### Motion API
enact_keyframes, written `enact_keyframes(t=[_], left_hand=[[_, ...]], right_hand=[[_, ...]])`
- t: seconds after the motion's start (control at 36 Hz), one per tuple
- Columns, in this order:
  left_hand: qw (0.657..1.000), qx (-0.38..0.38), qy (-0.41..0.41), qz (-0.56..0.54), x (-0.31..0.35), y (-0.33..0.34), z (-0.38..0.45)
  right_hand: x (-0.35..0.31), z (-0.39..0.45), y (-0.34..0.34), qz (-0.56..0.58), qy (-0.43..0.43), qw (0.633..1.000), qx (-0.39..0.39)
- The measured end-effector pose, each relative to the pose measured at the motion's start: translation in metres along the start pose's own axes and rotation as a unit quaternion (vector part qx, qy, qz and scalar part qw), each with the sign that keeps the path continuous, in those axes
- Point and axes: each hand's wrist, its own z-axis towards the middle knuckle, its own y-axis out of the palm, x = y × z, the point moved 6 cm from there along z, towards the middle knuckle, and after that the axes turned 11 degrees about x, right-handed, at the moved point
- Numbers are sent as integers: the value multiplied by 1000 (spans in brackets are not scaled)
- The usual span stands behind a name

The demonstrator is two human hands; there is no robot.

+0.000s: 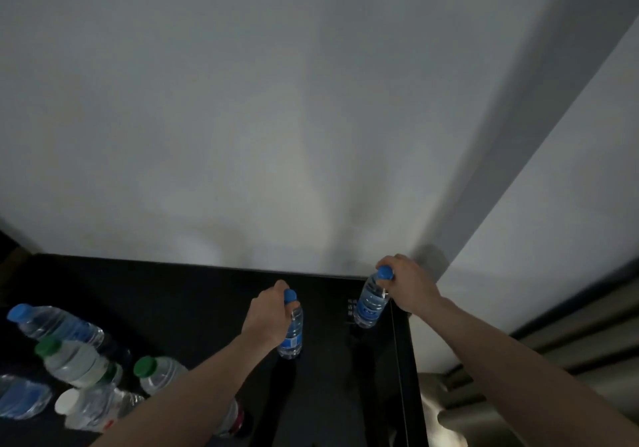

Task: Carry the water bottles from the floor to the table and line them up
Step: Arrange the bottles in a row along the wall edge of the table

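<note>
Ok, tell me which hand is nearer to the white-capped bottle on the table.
Left. The left hand grips a blue-capped bottle mid-table, up and to the right of the white-capped bottle. The right hand holds another bottle farther right, near the table's far corner.

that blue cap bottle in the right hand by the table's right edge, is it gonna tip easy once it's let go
Probably fairly tippy: the blue-capped bottle is tall and narrow, and it leans under the right hand, which grips its neck. It looks full of water, so likely heavy for its size. It stands near the table edge, so a knock might send it off.
</note>
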Motion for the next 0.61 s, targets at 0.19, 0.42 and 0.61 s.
enact_keyframes(t=[0.19,0.42,0.61], left_hand=[[1000,1,12,-8,28,18,9],[1000,12,6,12,32,27,18],[1000,12,13,6,36,32,23]], right_hand=[[22,40,7,-7,-10,1000,4],[38,71,12,-34,-19,999,-12],[52,82,17,-51,-8,998,-33]])
